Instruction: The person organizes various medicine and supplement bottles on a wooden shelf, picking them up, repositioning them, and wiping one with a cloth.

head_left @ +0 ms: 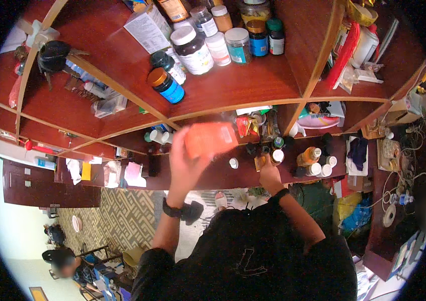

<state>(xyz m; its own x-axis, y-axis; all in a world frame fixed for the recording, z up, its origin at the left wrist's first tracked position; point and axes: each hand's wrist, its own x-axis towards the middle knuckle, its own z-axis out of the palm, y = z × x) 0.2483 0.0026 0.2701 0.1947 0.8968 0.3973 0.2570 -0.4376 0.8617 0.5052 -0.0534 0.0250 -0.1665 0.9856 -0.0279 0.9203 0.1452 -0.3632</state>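
Note:
My left hand [187, 168] is raised in front of the shelf and wrapped round an orange box [210, 140]. Box and fingers are smeared by motion. Lower down to the right, over the counter, the fingers of my right hand [270, 175] are closed. What they grip is hard to make out: a small yellowish-brown piece [259, 163] shows at their left side. A white-capped bottle [276, 156] stands right against those fingers. Between my hands a small white cap or tub [233, 163] sits on the counter.
Bottles and jars [191, 50] crowd the upper shelf. More white-capped bottles [314, 169] stand right of my right hand on the dark red counter [198, 176]. Cables [398, 183] hang at the far right. A seated person [72, 268] is at the lower left.

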